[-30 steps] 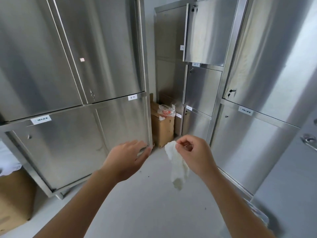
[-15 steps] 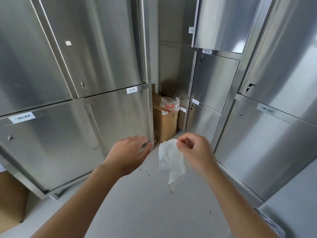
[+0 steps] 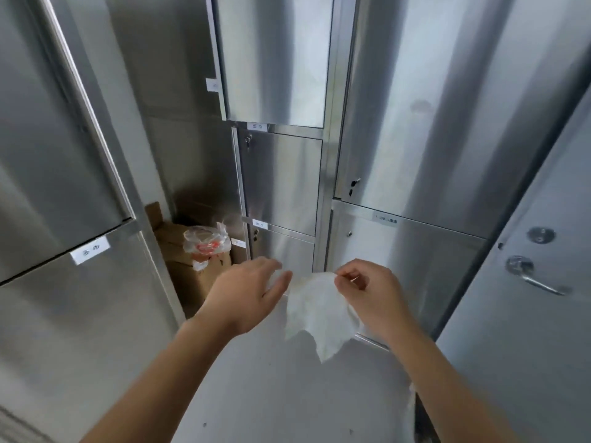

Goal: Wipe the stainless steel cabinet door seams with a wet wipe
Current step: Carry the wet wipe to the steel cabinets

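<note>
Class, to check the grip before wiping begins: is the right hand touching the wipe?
Touching. The head view shows the right hand pinching the wipe by its top edge, the rest hanging.

White wet wipe (image 3: 316, 310), silvery grey cabinet doors (image 3: 281, 183), brown cardboard box (image 3: 192, 276)

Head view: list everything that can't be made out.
- Label: print too small and blurred, head view.
- Left hand: head view cannot show whether its fingertips touch the wipe; the two overlap.
- Box: lower corner hidden behind the left hand.
- Bag: contents blurred.
</note>
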Action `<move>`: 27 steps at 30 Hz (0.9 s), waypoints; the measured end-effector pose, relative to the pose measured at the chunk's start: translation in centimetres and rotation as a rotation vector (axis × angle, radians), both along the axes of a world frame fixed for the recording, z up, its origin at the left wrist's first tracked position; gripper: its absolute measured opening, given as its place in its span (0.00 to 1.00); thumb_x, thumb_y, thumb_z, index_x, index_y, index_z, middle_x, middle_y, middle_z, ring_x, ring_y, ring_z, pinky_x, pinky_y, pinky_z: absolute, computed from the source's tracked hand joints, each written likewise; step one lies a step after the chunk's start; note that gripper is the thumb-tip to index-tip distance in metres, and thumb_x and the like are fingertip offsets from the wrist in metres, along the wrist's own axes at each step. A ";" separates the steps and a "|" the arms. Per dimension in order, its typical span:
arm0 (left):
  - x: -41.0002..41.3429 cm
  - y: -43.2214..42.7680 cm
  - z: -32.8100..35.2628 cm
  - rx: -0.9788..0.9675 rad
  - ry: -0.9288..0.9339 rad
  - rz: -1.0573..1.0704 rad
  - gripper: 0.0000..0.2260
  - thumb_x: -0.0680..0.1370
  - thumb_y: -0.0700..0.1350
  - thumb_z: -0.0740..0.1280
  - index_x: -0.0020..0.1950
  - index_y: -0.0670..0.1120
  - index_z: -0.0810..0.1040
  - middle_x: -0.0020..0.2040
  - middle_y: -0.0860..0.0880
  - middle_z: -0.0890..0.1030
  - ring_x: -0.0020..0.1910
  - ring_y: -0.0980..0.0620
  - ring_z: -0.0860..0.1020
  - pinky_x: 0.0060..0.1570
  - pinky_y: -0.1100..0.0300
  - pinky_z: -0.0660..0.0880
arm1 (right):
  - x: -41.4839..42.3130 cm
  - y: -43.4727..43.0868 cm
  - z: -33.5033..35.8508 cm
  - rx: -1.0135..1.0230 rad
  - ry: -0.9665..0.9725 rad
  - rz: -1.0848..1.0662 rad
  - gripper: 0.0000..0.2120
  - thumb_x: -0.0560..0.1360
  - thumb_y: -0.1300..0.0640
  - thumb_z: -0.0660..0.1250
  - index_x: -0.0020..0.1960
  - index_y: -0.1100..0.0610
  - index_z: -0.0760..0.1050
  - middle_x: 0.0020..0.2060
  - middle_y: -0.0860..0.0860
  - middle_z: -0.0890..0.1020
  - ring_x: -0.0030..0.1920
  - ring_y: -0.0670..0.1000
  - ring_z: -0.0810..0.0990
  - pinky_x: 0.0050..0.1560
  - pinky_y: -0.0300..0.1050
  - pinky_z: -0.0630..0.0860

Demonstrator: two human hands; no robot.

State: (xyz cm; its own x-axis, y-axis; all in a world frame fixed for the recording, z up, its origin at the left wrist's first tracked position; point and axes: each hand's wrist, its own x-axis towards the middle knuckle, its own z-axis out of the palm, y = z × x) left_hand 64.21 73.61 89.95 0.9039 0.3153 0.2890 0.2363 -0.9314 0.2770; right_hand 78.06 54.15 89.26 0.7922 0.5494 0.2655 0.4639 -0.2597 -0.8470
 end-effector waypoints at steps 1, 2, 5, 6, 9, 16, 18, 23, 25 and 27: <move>2.2 1.0 0.0 0.001 0.012 -0.030 0.35 0.76 0.72 0.38 0.59 0.54 0.76 0.54 0.54 0.79 0.47 0.56 0.74 0.47 0.58 0.69 | 1.7 0.4 -0.1 0.001 -0.004 -0.034 0.08 0.73 0.62 0.72 0.40 0.50 0.82 0.32 0.43 0.82 0.32 0.42 0.77 0.37 0.34 0.72; 4.4 2.0 0.0 0.009 0.019 -0.058 0.36 0.76 0.72 0.37 0.61 0.53 0.75 0.56 0.54 0.79 0.49 0.55 0.76 0.48 0.58 0.70 | 3.5 0.9 -0.2 -0.005 -0.010 -0.065 0.08 0.73 0.62 0.72 0.40 0.50 0.82 0.32 0.42 0.82 0.32 0.42 0.77 0.37 0.34 0.72; 10.6 4.7 0.5 0.049 0.006 -0.108 0.36 0.76 0.72 0.37 0.59 0.53 0.75 0.57 0.52 0.80 0.53 0.51 0.79 0.48 0.57 0.70 | 9.1 2.9 -0.3 -0.007 -0.027 -0.125 0.08 0.74 0.61 0.72 0.40 0.49 0.82 0.34 0.42 0.83 0.34 0.43 0.79 0.39 0.38 0.75; 12.6 5.7 0.7 0.057 -0.004 -0.114 0.35 0.77 0.71 0.38 0.59 0.52 0.76 0.57 0.52 0.80 0.54 0.50 0.79 0.48 0.57 0.70 | 11.0 3.7 -0.1 -0.001 -0.045 -0.138 0.08 0.74 0.61 0.72 0.41 0.49 0.82 0.35 0.42 0.83 0.35 0.43 0.80 0.40 0.40 0.77; 17.9 8.6 2.1 0.086 -0.015 -0.123 0.35 0.77 0.71 0.39 0.62 0.53 0.76 0.59 0.53 0.81 0.55 0.49 0.80 0.52 0.54 0.74 | 16.1 6.8 0.9 0.028 -0.067 -0.162 0.07 0.74 0.60 0.72 0.41 0.49 0.82 0.37 0.42 0.84 0.38 0.43 0.81 0.45 0.43 0.79; 27.3 14.9 6.1 0.125 -0.078 -0.143 0.33 0.78 0.70 0.42 0.65 0.54 0.76 0.62 0.55 0.80 0.57 0.50 0.79 0.55 0.51 0.76 | 24.2 13.2 4.7 0.096 -0.133 -0.172 0.06 0.74 0.62 0.72 0.42 0.52 0.83 0.34 0.44 0.83 0.33 0.40 0.77 0.38 0.32 0.73; 30.0 16.7 6.7 0.135 -0.074 -0.160 0.32 0.78 0.70 0.42 0.65 0.54 0.75 0.62 0.55 0.79 0.58 0.50 0.79 0.56 0.51 0.76 | 26.5 14.7 5.4 0.098 -0.148 -0.198 0.07 0.74 0.61 0.73 0.41 0.50 0.82 0.34 0.44 0.82 0.33 0.40 0.77 0.37 0.30 0.71; 36.8 21.2 8.2 0.206 -0.089 -0.225 0.32 0.78 0.69 0.41 0.64 0.53 0.76 0.59 0.54 0.80 0.55 0.49 0.80 0.53 0.54 0.74 | 32.0 18.9 7.2 0.076 -0.143 -0.250 0.07 0.74 0.59 0.72 0.41 0.48 0.82 0.33 0.42 0.81 0.33 0.39 0.77 0.38 0.34 0.72; 39.6 23.2 9.3 0.228 -0.097 -0.254 0.33 0.77 0.69 0.40 0.64 0.53 0.75 0.59 0.55 0.80 0.55 0.50 0.79 0.52 0.54 0.73 | 33.8 20.7 8.5 0.070 -0.187 -0.277 0.05 0.74 0.59 0.72 0.42 0.49 0.82 0.34 0.44 0.81 0.34 0.39 0.76 0.37 0.32 0.71; 42.4 25.2 10.8 0.241 -0.123 -0.297 0.33 0.78 0.69 0.40 0.65 0.54 0.75 0.59 0.56 0.80 0.56 0.50 0.79 0.52 0.55 0.73 | 35.6 22.5 10.2 0.080 -0.220 -0.306 0.06 0.75 0.58 0.72 0.42 0.48 0.82 0.35 0.44 0.81 0.35 0.38 0.77 0.36 0.28 0.70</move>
